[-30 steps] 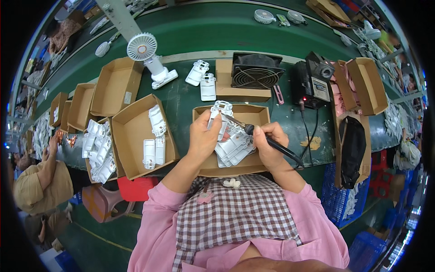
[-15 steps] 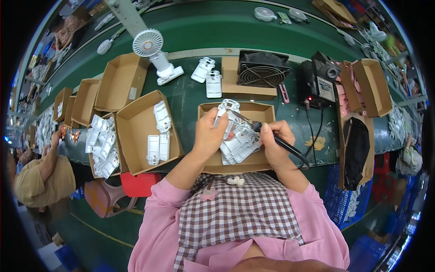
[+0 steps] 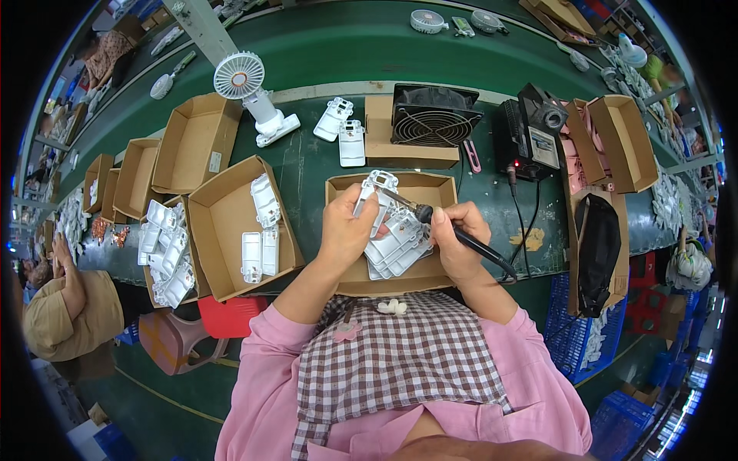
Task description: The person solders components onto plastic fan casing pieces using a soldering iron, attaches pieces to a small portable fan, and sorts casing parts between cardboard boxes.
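My left hand [image 3: 347, 224] grips a white plastic housing [image 3: 380, 182] by its edge, tilted up over a cardboard box [image 3: 440, 184]. My right hand [image 3: 461, 238] is closed round a soldering iron [image 3: 478, 247], its black cord trailing off to the right. The iron's metal tip reaches to the upper part of the housing; whether it touches cannot be made out. Beneath both hands, several more white housings [image 3: 396, 250] lie stacked in the box.
Left of me, open cardboard boxes hold white housings [image 3: 171, 244]. A small white fan [image 3: 240, 75] stands behind them. Beyond my box are a black square fan [image 3: 437, 115], pink tweezers [image 3: 471, 156] and the soldering station [image 3: 530, 146]. A co-worker [image 3: 65, 311] sits at far left.
The whole view has shifted slightly, so the bench things appear a little further left. Both hands keep their grips, with the iron's tip still at the top of the housing.
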`<state>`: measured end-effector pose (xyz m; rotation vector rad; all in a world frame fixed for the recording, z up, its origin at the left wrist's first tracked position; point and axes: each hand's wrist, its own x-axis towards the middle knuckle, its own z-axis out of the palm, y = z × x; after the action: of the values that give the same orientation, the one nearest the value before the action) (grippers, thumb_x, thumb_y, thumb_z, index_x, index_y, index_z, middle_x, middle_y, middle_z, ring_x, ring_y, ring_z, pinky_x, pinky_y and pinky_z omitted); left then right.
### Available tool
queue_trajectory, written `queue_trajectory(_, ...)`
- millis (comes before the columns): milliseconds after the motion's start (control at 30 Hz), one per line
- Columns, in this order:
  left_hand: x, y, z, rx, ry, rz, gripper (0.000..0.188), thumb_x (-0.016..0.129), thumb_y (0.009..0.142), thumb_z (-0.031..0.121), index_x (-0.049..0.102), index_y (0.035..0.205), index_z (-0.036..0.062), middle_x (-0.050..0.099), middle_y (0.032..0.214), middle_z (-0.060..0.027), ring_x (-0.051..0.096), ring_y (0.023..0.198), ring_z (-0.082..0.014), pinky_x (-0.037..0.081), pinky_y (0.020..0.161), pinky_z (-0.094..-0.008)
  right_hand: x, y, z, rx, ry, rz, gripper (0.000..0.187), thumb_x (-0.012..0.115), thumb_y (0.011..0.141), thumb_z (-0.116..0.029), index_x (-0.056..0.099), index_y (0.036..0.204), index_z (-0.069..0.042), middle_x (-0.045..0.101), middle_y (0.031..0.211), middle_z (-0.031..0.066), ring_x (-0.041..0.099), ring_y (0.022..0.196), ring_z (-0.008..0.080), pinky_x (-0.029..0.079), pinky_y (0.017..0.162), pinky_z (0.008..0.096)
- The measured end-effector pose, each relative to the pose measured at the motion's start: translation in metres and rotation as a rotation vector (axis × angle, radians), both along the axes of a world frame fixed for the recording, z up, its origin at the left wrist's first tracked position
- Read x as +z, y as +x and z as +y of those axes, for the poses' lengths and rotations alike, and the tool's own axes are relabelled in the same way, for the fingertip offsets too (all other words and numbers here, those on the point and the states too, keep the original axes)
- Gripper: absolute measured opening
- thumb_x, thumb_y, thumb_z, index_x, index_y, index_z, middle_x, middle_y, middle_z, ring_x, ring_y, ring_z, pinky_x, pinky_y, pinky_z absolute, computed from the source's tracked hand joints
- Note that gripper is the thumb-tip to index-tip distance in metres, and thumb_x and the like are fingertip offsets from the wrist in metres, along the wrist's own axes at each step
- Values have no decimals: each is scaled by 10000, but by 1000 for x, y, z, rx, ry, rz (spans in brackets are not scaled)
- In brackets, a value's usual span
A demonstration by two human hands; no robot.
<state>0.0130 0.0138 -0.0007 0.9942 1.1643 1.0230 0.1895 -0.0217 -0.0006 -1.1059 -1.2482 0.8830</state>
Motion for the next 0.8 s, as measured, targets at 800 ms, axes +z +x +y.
queue_trajectory(800, 39, -113, -33, 65, 416, 1139, 190, 666, 818, 167, 615, 947, 38, 644, 920, -162, 619, 878, -316, 504, 704, -405, -4, 10, -3, -57, 76, 192, 147, 568, 915, -106, 465, 839, -33, 518, 619, 40, 487, 492, 79, 401, 490, 204)
